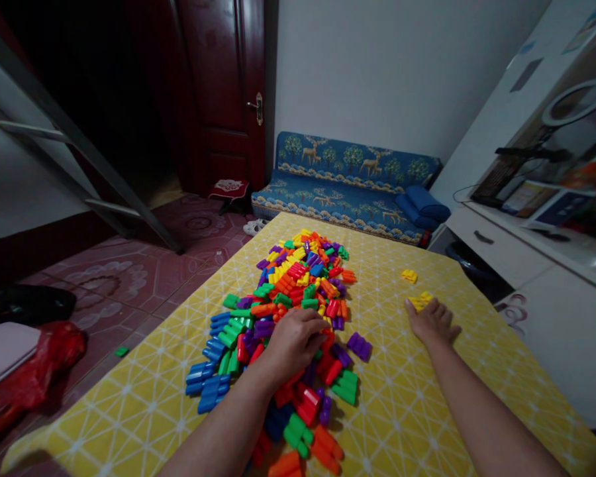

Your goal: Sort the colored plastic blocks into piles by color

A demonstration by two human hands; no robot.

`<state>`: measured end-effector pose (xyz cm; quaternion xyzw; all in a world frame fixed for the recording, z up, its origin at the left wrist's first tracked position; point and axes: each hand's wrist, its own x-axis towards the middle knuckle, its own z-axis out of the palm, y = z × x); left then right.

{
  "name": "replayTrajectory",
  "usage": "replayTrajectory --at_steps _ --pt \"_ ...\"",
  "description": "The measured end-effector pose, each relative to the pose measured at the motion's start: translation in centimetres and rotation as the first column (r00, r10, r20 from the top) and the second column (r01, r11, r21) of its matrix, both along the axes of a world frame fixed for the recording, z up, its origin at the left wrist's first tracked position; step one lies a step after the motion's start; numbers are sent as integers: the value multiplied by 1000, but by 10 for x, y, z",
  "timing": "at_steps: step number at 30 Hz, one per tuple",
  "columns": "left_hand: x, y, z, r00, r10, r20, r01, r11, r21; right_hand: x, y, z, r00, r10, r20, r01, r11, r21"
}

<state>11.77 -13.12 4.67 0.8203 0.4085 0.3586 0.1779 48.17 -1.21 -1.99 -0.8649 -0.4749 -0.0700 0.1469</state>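
Yellow block (419,302) beside right fingers (442,313), block pile (288,281) beneath left fingers (314,326)

A dimly lit room. At 1 o'clock, a plain pale wall (367,66) rises behind a low blue sofa (322,193) patterned with deer and trees, blue cushions (424,202) at its right end. At 11 o'clock stands a glossy dark-red door (213,73) with a metal handle (259,109); a small red-topped stool (230,188) sits near its foot. At 10 o'clock, a metal ladder (122,190) slants before a black opening (104,79). Pinkish-red patterned floor tiles (104,275) spread at 9 o'clock. A white desk (556,344) is at 3 o'clock, a ring light (559,121) at 2. A yellow, white-lined tablecloth (412,397) fills 6 o'clock.
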Motion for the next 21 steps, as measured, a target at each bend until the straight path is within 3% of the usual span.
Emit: replayTrajectory --at_steps 5,8,11,14,21 --pt "1 0 -2 1000 6 2 -6 1000 -14 5 29 1 999 31 -44 -31 1000 -2" --pt "2 0 -4 1000 12 -6 -12 1000 -15 4 37 7 997 55 63 -57 998 36" --pt "1 0 -5 1000 13 -16 -13 1000 -11 5 43 11 924 260 280 -267 964 -14" --pt "1 -1 -5 1000 18 -20 -18 1000 -8 11 51 9 850 412 328 -385 911 -146" --pt "1 0 -1 1000 8 -28 -8 1000 -3 13 51 1 942 239 236 -198 963 -185"
